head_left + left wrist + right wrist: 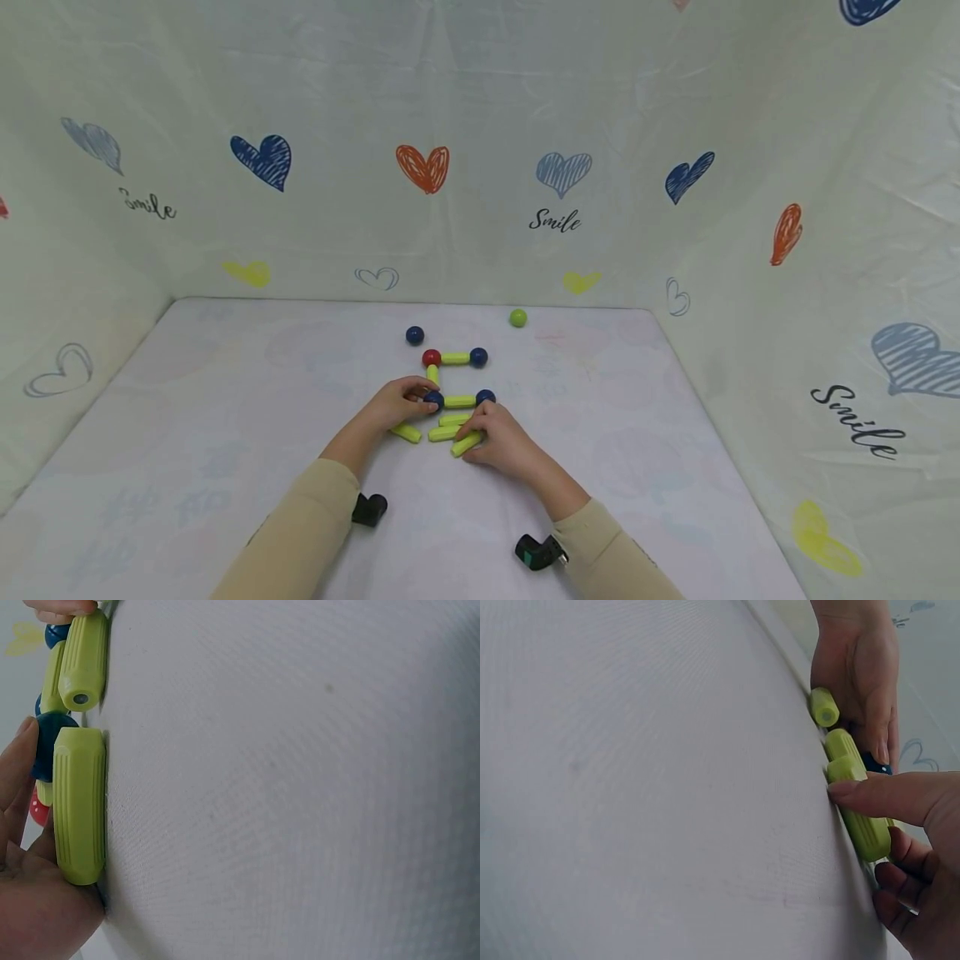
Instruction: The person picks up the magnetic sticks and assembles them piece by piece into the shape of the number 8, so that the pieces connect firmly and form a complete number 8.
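Left hand (400,405) is clamped in a pinch on the near-left blue ball (433,401), which is probably gripped there because it's a corner: a short connecting rod (432,375) is run from it to the red ball (431,358), and a near crosswise rod (460,402) is run out to the near-right blue ball (486,397). With that joint pinned, the whole frame can likely be steadied. From the red ball, a far crosswise rod (455,358) is stuck out to the far-right blue ball (478,357), so a shape with one side left open is laid out on the white table (615,467).

Right hand (501,439) is clamped too, on a loose yellow-green rod (467,443) that's pinched between thumb and fingers on the near side of the frame. It's held at a slant, low over the table. A round metallic-looking dot (80,698) can be made out on a rod's end in the left wrist view, so magnetic joints would be a fair guess.

Two spare rods (454,420) are laid side by side between frame and right hand, and another single rod (406,432) is tucked by the left hand, presumably for easy reach; whether it's touched can't be told. A loose blue ball (415,336) and a green ball (518,317) are left farther back, maybe to avoid crowding.
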Motion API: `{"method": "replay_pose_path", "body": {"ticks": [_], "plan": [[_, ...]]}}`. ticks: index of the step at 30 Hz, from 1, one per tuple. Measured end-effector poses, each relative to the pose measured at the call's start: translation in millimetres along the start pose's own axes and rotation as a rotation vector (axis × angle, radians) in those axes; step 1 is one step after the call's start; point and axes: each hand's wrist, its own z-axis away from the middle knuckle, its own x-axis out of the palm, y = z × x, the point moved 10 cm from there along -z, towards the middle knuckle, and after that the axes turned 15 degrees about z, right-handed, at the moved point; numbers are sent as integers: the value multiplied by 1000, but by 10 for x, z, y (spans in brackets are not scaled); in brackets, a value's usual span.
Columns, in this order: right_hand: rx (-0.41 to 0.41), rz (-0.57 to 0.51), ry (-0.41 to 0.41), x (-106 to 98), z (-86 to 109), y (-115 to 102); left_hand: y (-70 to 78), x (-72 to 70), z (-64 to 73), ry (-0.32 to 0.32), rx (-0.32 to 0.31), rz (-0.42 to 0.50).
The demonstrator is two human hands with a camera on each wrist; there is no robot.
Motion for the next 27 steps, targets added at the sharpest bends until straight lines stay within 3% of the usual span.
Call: {"method": "replay_pose_path", "body": {"ticks": [9,15,27], "plan": [[28,-32,2,-57,1,17,-14,3,-14,-2,-9,0],[27,1,38,-237,-37,-11,-9,-2,-15,-1,-10,1],[93,-77,161,-603,-166,89,-10,8,10,5,-22,-4]]}}
